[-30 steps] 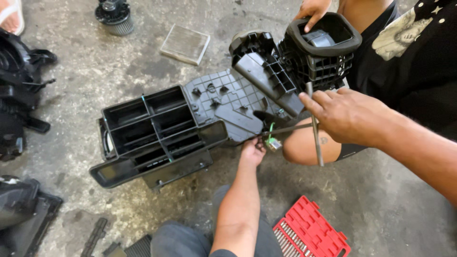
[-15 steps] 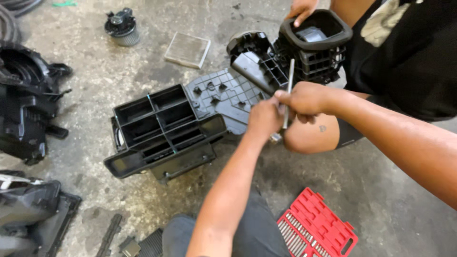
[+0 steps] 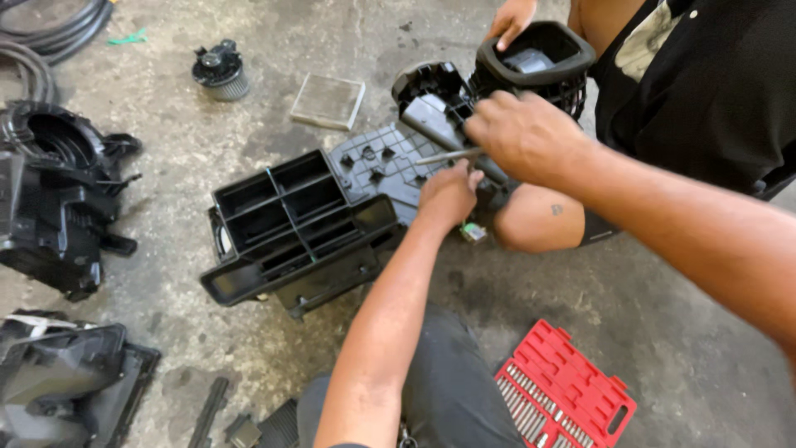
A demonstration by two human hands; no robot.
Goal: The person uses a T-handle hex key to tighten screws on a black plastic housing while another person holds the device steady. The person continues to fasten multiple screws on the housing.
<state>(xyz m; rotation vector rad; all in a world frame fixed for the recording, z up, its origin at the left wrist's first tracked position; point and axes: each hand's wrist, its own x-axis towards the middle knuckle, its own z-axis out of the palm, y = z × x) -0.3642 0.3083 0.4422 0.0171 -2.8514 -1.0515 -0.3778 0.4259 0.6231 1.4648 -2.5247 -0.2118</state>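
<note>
While the right hand [image 3: 526, 133] is closed round a thin metal screwdriver [image 3: 448, 155], its tip just left of the grip on the black plastic heater housing [image 3: 315, 220], the left hand [image 3: 448, 195] braces below, grip unclear. Housing looks unopened.

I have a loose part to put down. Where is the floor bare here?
Bare concrete lies between the red tool case and the knee, and between the flat filter and the black housing. It is crowded where both hands, left hand and right hand, work.
</note>
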